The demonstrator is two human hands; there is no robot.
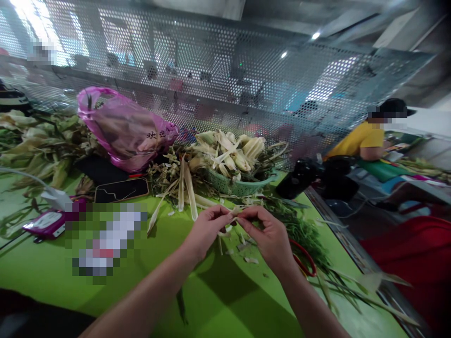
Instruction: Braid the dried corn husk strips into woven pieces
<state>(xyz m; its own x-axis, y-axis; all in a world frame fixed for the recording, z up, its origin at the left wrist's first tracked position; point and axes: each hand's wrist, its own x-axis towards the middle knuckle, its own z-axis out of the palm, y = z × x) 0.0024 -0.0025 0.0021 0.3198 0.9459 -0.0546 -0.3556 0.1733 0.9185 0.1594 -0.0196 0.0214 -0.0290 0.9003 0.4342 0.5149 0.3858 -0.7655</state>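
My left hand (210, 230) and my right hand (266, 234) meet over the green table, both with fingers pinched. Between their fingertips is a small pale strip of corn husk (235, 215), gripped from both sides; part of it is hidden by the fingers. Small husk scraps (251, 259) lie on the table below. Just beyond my hands, long dry husk strips (190, 192) spread over the table. Behind them stands a green basket (239, 187) heaped with corn husks (234, 152). Red-handled scissors (306, 258) lie beside my right wrist, partly covered by green stalks.
A pink plastic bag (127, 129) stands at the back left, near a phone (121, 190) and a purple power strip (49, 221). Green foliage (306, 232) lies to the right. A perforated metal screen (211, 70) closes the back. A person in a yellow shirt (362, 138) is at the far right.
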